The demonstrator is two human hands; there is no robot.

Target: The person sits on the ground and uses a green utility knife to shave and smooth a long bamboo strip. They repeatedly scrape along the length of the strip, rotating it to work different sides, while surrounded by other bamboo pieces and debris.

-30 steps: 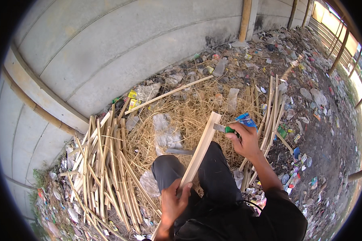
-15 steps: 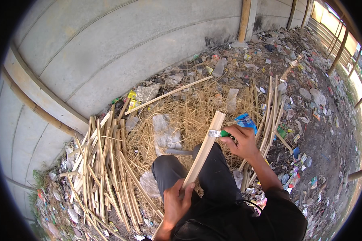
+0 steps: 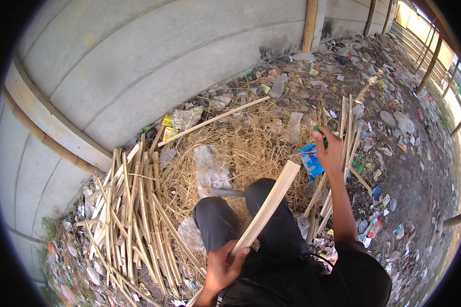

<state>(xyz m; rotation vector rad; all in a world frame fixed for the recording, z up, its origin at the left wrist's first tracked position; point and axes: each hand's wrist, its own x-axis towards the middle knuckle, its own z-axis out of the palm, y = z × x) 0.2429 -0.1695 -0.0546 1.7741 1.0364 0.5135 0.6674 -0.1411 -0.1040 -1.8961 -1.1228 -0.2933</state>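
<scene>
My left hand (image 3: 224, 267) is closed round the lower end of a wide, pale split bamboo strip (image 3: 270, 204). The strip slants up and away to the right, over my right thigh. Out to the right, apart from the strip, my right hand (image 3: 332, 154) is wrapped round the green handle of a knife (image 3: 321, 134); its blade cannot be made out. Beneath that hand lie a crumpled blue wrapper (image 3: 311, 161) and several long bamboo strips (image 3: 349, 130). My bent knees in dark trousers are between the hands.
A large heap of split bamboo strips (image 3: 133, 220) lies at the left. Pale shavings (image 3: 261, 138) cover the ground ahead, with one long strip (image 3: 215, 120) across them. A concrete wall (image 3: 164, 56) stands behind. Litter (image 3: 389, 153) is strewn over the ground at right.
My right hand has lifted off the bamboo strip with the knife, moving up and to the right. The strip's far end has dipped lower and to the right in my left hand.
</scene>
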